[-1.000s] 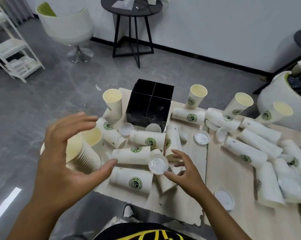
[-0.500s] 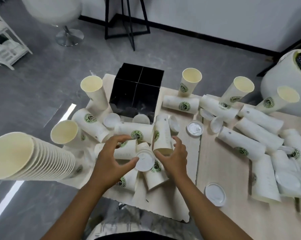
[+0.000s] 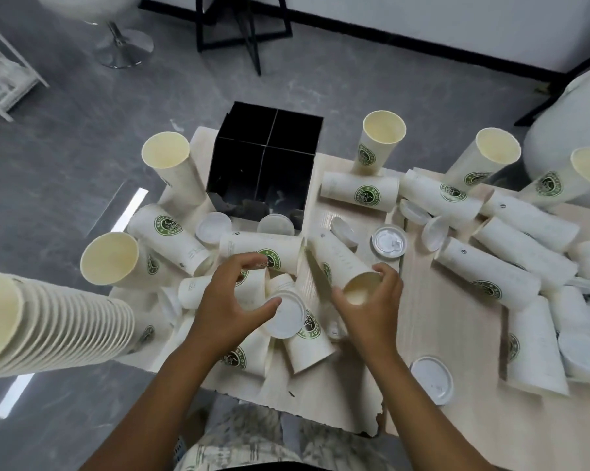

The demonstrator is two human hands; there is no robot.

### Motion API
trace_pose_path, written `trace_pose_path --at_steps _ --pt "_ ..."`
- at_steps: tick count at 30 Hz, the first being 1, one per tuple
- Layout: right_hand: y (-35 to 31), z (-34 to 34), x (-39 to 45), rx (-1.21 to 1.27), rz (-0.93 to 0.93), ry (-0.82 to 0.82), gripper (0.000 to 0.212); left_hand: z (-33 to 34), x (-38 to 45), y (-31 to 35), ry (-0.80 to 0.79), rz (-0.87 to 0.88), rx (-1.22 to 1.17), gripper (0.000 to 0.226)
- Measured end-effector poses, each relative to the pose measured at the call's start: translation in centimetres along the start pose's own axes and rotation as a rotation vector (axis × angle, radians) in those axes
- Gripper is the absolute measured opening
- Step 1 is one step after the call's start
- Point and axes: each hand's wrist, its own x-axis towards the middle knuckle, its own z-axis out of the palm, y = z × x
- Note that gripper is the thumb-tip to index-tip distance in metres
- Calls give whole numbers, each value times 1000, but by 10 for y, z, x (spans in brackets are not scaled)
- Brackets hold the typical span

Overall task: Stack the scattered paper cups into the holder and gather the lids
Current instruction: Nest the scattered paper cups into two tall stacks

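Many white paper cups with green logos lie scattered on the wooden table (image 3: 490,423), and a few stand upright. At the table's far edge stands the black four-compartment holder (image 3: 242,188). My left hand (image 3: 230,300) curls over a lying cup, its thumb pressed on the edge of a white lid (image 3: 286,317) at that cup's end. My right hand (image 3: 371,300) grips the open rim of a lying paper cup (image 3: 337,260), whose mouth is tipped toward me. Loose lids lie at centre (image 3: 388,241), near right (image 3: 431,379) and in front of the holder (image 3: 213,227).
A tall nested cup stack (image 3: 52,321) juts in from the left edge, close to the camera. A large white planter (image 3: 558,144) sits at the far right. Chair base, black side-table legs and a white rack stand on the grey floor beyond.
My right hand has closed round the cup's rim and tipped its mouth up toward me. The left hand stays at the lid. The view has moved closer to the table.
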Motion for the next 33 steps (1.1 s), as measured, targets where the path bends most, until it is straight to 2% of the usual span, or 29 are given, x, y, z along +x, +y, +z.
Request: trace_pose_path --at_steps 4,9,16,21,29,33 --pt "-7 -42 -2 52 -63 42 80 -5 7 -5 17 19 29 63" --pt "-10 -54 3 122 -68 -26 77 -7 35 -25 10 46 135 62" --pt "-4 -37 17 203 -58 -175 78 -16 71 -62 21 -102 184 69" --pt "1 -28 36 326 0 -232 74 -17 82 -76 -10 -146 165 73" --pt "2 -11 53 420 54 -327 71 -8 97 -83 -8 -40 200 77" --pt "-2 6 58 448 56 -382 73 -7 99 -85 9 -53 203 73"
